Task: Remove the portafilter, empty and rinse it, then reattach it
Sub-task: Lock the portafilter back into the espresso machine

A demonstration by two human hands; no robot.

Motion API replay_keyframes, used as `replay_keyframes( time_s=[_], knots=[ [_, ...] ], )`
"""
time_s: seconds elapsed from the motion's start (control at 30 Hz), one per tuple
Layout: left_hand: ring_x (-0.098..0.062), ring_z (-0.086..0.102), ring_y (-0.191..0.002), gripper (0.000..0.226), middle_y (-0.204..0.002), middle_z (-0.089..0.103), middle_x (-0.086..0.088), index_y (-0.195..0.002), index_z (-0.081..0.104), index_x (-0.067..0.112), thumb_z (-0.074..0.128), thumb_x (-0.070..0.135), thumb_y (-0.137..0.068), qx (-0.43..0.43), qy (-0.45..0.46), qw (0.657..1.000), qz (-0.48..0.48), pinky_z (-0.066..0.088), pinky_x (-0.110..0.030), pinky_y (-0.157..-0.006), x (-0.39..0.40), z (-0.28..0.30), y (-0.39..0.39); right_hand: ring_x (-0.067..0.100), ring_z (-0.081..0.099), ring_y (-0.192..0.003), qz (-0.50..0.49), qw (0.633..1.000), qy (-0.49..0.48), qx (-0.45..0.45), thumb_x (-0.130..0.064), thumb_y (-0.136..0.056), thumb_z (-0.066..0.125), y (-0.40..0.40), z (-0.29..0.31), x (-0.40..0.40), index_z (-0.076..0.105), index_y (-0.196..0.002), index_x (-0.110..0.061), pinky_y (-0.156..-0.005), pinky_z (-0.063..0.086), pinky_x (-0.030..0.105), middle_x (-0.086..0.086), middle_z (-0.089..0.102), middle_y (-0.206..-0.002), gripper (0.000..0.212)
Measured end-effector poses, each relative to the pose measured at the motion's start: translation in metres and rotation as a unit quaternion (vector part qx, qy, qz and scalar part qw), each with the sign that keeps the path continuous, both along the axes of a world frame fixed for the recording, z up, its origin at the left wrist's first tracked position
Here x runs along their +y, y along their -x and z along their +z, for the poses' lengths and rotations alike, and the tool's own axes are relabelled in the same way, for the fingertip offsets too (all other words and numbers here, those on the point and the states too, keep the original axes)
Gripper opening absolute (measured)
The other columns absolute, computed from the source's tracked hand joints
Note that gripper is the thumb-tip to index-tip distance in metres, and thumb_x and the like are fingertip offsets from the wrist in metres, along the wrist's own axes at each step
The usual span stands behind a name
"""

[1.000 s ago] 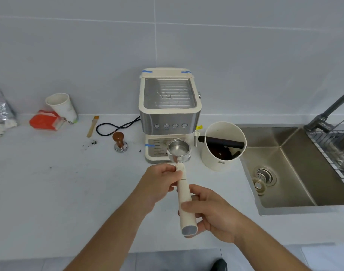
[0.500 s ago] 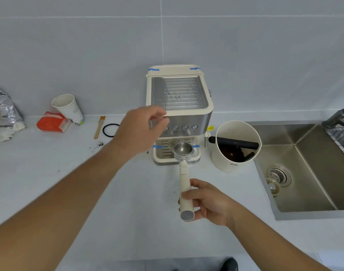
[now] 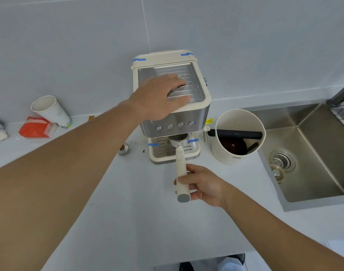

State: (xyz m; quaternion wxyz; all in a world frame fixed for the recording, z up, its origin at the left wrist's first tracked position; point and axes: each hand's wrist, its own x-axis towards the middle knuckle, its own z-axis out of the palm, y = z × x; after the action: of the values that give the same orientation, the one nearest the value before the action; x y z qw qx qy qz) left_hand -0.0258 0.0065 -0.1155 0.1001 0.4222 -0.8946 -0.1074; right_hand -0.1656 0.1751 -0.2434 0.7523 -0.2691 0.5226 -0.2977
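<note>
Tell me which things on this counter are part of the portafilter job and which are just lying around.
Part of the job:
portafilter, held by the right hand
espresso machine, steadied by the left hand
knock box
sink

Just lying about:
paper cup
red packet
tamper

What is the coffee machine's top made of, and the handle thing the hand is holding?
The espresso machine top looks like ribbed shiny metal, probably steel, framed in matte cream plastic. The portafilter has a smooth cream handle, likely plastic, with a grey end cap; its basket is glossy and reflective, so it looks like metal.
</note>
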Motion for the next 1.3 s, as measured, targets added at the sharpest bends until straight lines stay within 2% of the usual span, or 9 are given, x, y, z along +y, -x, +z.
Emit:
replay_keyframes(
  time_s=[0.1, 0.17, 0.4, 0.5, 0.67, 0.77, 0.9, 1.17, 1.3],
  knots=[
    [-0.02, 0.033, -0.14, 0.059, -0.156, 0.036, 0.0, -0.142, 0.043, 0.03, 0.042, 0.061, -0.092, -0.001, 0.002, 1.0, 0.011, 0.021, -0.044, -0.116, 0.0, -0.003, 0.0, 0.03, 0.066, -0.095, -0.007, 1.0, 0.006, -0.01, -0.005, -0.086, 0.067, -0.002, -0.004, -0.009, 0.055, -0.126, -0.017, -0.073, 0.057, 0.04, 0.01, 0.069, -0.103, 0.043],
    [-0.019, 0.032, -0.141, 0.058, -0.157, 0.035, 0.002, -0.142, 0.043, 0.032, 0.043, 0.061, -0.091, 0.007, 0.006, 1.0, 0.019, 0.018, -0.043, -0.117, 0.0, -0.004, 0.0, 0.03, 0.065, -0.096, -0.016, 1.0, 0.013, -0.017, -0.005, -0.087, 0.066, -0.003, -0.006, -0.015, 0.057, -0.118, -0.022, -0.077, 0.058, 0.043, 0.011, 0.068, -0.104, 0.037],
    [-0.016, 0.04, -0.135, 0.055, -0.146, 0.049, 0.007, -0.136, 0.05, 0.033, 0.048, 0.06, -0.088, 0.043, -0.001, 0.999, 0.028, 0.029, -0.043, -0.113, 0.0, -0.006, 0.002, 0.027, 0.064, -0.089, -0.046, 0.997, 0.032, -0.046, -0.002, -0.086, 0.066, -0.011, -0.013, -0.032, 0.063, -0.108, -0.026, -0.077, 0.059, 0.045, 0.01, 0.065, -0.103, 0.033],
    [-0.016, 0.042, -0.132, 0.053, -0.146, 0.049, 0.009, -0.136, 0.051, 0.032, 0.051, 0.057, -0.088, 0.056, 0.003, 0.998, 0.034, 0.029, -0.039, -0.112, 0.001, -0.005, 0.003, 0.024, 0.064, -0.085, -0.06, 0.996, 0.034, -0.055, -0.002, -0.084, 0.067, -0.019, -0.017, -0.04, 0.061, -0.118, -0.021, -0.079, 0.059, 0.047, 0.007, 0.066, -0.102, 0.039],
    [-0.019, 0.05, -0.126, 0.06, -0.14, 0.053, 0.014, -0.134, 0.052, 0.037, 0.047, 0.066, -0.082, 0.06, -0.015, 0.997, 0.045, 0.037, -0.045, -0.108, 0.0, -0.006, 0.002, 0.025, 0.066, -0.087, -0.076, 0.994, 0.036, -0.075, -0.001, -0.083, 0.07, -0.038, -0.018, -0.053, 0.054, -0.126, -0.02, -0.073, 0.06, 0.044, 0.005, 0.063, -0.111, 0.049],
    [-0.019, 0.045, -0.133, 0.059, -0.146, 0.048, 0.013, -0.135, 0.051, 0.039, 0.05, 0.065, -0.082, 0.069, -0.019, 0.996, 0.06, 0.032, -0.04, -0.111, 0.001, -0.006, 0.003, 0.025, 0.068, -0.082, -0.086, 0.992, 0.041, -0.087, -0.001, -0.083, 0.072, -0.052, -0.019, -0.059, 0.049, -0.127, -0.019, -0.073, 0.06, 0.046, 0.003, 0.063, -0.107, 0.052],
    [-0.013, 0.046, -0.13, 0.055, -0.143, 0.051, 0.014, -0.134, 0.054, 0.036, 0.055, 0.059, -0.084, 0.082, -0.013, 0.994, 0.064, 0.03, -0.028, -0.104, 0.003, -0.006, 0.003, 0.027, 0.069, -0.084, -0.109, 0.987, 0.039, -0.11, 0.0, -0.082, 0.073, -0.07, -0.021, -0.063, 0.049, -0.121, -0.021, -0.074, 0.06, 0.049, 0.002, 0.064, -0.103, 0.051],
    [-0.014, 0.042, -0.135, 0.058, -0.149, 0.044, 0.016, -0.134, 0.051, 0.042, 0.051, 0.066, -0.081, 0.073, -0.025, 0.994, 0.078, 0.031, -0.039, -0.112, 0.001, -0.006, 0.002, 0.026, 0.07, -0.083, -0.135, 0.982, 0.031, -0.132, 0.003, -0.082, 0.072, -0.091, -0.021, -0.072, 0.046, -0.125, -0.017, -0.068, 0.062, 0.048, 0.001, 0.065, -0.101, 0.054],
    [-0.013, 0.041, -0.136, 0.056, -0.15, 0.043, 0.015, -0.134, 0.052, 0.039, 0.053, 0.062, -0.083, 0.074, -0.026, 0.994, 0.077, 0.028, -0.03, -0.108, 0.002, -0.005, 0.002, 0.029, 0.07, -0.089, -0.163, 0.978, 0.019, -0.127, 0.004, -0.078, 0.075, -0.101, -0.019, -0.078, 0.047, -0.122, -0.016, -0.069, 0.062, 0.049, 0.011, 0.063, -0.118, 0.056]
  ],
)
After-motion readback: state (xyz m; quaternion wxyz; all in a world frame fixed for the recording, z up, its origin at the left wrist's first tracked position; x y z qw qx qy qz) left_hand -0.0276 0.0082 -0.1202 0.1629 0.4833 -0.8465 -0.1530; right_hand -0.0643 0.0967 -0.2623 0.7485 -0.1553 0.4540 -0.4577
